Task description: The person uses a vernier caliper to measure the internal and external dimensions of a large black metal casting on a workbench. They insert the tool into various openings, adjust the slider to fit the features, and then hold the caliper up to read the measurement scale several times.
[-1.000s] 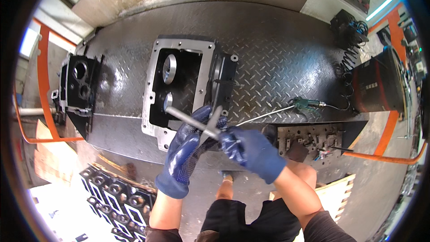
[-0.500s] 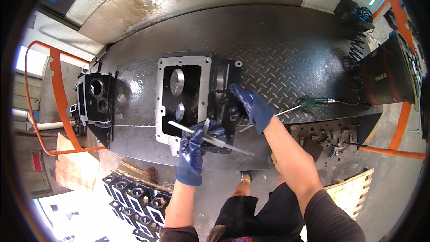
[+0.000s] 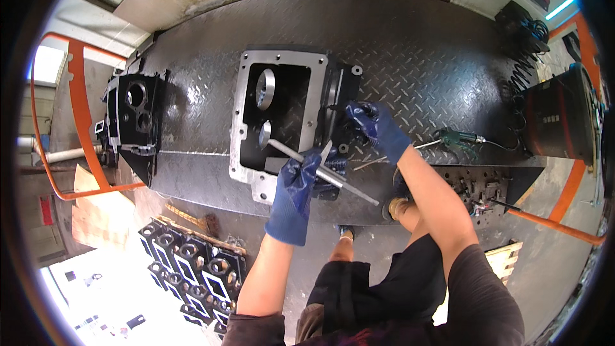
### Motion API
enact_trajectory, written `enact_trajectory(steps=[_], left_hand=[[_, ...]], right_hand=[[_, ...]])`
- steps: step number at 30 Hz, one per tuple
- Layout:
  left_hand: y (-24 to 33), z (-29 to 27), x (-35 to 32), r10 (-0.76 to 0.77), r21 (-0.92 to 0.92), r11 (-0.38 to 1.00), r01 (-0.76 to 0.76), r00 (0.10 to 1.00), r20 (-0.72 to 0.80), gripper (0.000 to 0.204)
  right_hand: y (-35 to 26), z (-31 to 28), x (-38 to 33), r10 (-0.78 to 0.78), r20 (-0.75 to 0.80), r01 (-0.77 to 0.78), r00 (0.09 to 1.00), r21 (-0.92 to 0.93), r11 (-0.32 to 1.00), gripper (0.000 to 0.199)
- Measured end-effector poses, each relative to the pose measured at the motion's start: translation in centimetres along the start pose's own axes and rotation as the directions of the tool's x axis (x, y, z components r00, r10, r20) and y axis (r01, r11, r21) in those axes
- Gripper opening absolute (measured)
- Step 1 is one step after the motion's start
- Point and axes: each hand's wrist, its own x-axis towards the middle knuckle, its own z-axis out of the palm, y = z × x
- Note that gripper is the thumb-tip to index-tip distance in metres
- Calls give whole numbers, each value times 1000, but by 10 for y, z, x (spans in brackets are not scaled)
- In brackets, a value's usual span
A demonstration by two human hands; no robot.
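Observation:
A black metal housing [image 3: 238,122] with a bright machined rim lies on the bench, its rectangular opening facing up. Over its near right corner, my left hand [image 3: 296,182], in a blue glove, is closed round a long silver metal tool [image 3: 349,187]. A short pointed blade stands up beside the fingers; the tool's exact kind is unclear. My right hand [image 3: 378,127], also gloved, is at the housing's right side with its fingers curled together. Something dark at the fingertips blends into the black casting, so I cannot make out what it is.
Another black housing [image 3: 136,112] stands at the bench's left end. To the right lie a green air gun [image 3: 451,141] with a long nozzle and a dark bin [image 3: 557,118]. Several black castings [image 3: 192,259] sit below left. Orange rails [image 3: 86,122] flank the bench.
The whole scene has shifted up and slightly right as the view moved. The silver tool tilts more steeply in my left hand. My right fingers are more curled, still beside the housing.

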Motion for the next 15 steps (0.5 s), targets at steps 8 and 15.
enact_trajectory(steps=[8, 15], left_hand=[[-7, -14, 7, 42, -77, 996, -36, 995, 87, 30], [0, -7, 0, 59, -103, 993, -49, 994, 97, 29]], right_hand=[[-54, -7, 39, 255, 390, 15, 885, -570, 821, 32], [-56, 0, 34, 60, 466, 274, 883, -615, 739, 33]])
